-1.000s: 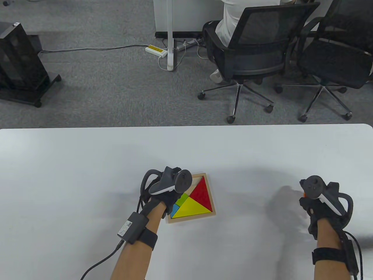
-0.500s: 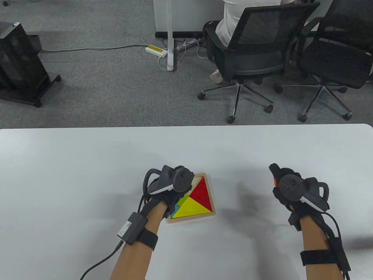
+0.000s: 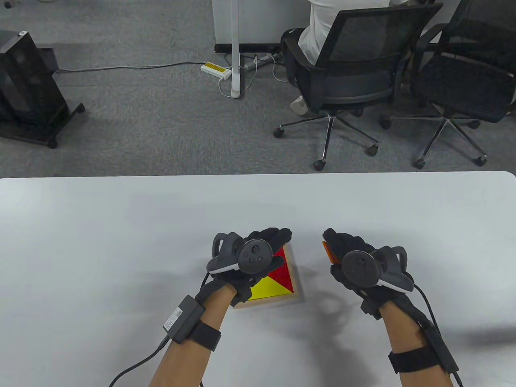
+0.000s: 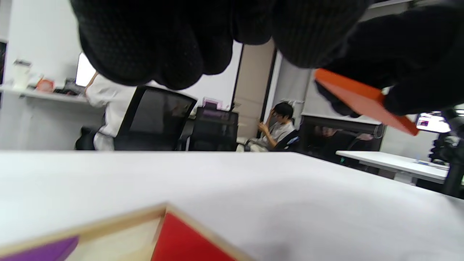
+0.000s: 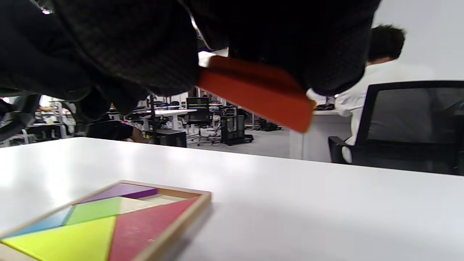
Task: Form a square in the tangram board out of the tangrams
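Observation:
The wooden tangram board [image 3: 297, 284] lies on the white table, mostly under my left hand [image 3: 274, 241]. That hand hovers over it with fingers stretched past its far edge and holds nothing. A red triangle [image 3: 283, 272] and a yellow triangle [image 3: 268, 291] show in the table view. The right wrist view also shows purple [image 5: 121, 191], green [image 5: 95, 210] and blue [image 5: 49, 222] pieces, with a bare slot [image 5: 159, 199] by the purple one. Just right of the board, my right hand [image 3: 333, 245] pinches a flat orange piece [image 3: 327, 252] [image 5: 253, 90] [image 4: 362, 99] above the table.
The white table [image 3: 121, 242] ends at a far edge with grey carpet beyond. Two black office chairs [image 3: 354, 76] stand there, a person seated in one. A black cabinet [image 3: 28, 88] stands at far left. Cables trail from both wrists.
My right hand has swung left from the table's right side to just beside the board, carrying the orange piece. My left hand slid right, covering the green and blue pieces.

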### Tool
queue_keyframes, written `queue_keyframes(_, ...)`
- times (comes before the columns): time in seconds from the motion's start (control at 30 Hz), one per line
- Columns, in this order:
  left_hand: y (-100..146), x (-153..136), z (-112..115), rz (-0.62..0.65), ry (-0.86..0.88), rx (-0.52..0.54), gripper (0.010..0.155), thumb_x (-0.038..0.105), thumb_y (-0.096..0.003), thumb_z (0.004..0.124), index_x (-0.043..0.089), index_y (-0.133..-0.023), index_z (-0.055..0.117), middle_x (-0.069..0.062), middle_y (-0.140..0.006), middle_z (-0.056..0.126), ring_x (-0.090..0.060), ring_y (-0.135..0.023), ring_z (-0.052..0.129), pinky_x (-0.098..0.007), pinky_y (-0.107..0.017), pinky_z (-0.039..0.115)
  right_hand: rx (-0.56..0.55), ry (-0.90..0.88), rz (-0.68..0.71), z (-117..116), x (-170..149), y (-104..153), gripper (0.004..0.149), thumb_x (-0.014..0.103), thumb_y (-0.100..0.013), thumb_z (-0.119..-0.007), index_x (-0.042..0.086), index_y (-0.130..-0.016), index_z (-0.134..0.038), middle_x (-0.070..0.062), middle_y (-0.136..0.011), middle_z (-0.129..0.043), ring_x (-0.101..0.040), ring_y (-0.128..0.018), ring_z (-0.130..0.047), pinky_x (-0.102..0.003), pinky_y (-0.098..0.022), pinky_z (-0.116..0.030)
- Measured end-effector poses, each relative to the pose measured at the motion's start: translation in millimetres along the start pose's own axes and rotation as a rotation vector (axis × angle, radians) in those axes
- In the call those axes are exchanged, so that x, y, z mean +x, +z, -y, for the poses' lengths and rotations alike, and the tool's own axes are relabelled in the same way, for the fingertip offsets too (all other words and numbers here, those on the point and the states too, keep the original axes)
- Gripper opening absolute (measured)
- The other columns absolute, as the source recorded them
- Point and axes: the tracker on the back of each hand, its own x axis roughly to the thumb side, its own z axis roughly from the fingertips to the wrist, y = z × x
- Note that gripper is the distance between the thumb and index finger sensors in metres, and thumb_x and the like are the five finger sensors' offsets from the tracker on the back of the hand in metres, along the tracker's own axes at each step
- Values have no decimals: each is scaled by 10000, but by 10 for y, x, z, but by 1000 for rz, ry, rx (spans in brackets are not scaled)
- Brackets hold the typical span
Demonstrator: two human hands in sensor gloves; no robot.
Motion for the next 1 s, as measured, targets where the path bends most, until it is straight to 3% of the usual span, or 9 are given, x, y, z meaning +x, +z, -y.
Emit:
queue_keyframes(0.2, 110, 196, -113, 98, -84, 75, 666, 372, -488, 839, 161, -1092, 652, -167, -1053, 791, -414, -817, 943, -456, -487, 917, 23, -35, 38, 14, 248, -126, 768, 298, -417, -942, 50, -1066, -617, -174, -1015, -765, -453, -801, -881, -588, -633, -800)
queue_keyframes(0.4, 283, 217, -167, 108, -153, 184, 671, 359, -469, 872, 162, -1078, 670, -154, -1049, 795, -393, -811, 957, -434, -476, 938, 56, -115, 66, -27, 470, -225, 758, 300, -415, -946, 44, -1058, -637, -177, -1011, -777, -453, -797, -889, -591, -631, -801)
queue_keyframes(0.67, 490, 184, -35, 140, -219, 282, 639, 352, -449, 900, 187, -1039, 716, -125, -1021, 822, -377, -806, 960, -425, -466, 942, 115, -231, 69, -183, 558, -293, 759, 303, -416, -947, 37, -1057, -640, -181, -1009, -781, -452, -795, -895, -591, -631, -801)
queue_keyframes(1.0, 546, 159, 165, 199, -210, 293, 592, 325, -444, 906, 206, -1000, 743, -99, -992, 844, -370, -808, 947, -441, -502, 912, 179, -453, 51, -417, 450, -334, 766, 310, -419, -945, 27, -1060, -635, -189, -1007, -784, -450, -792, -900, -592, -631, -801)
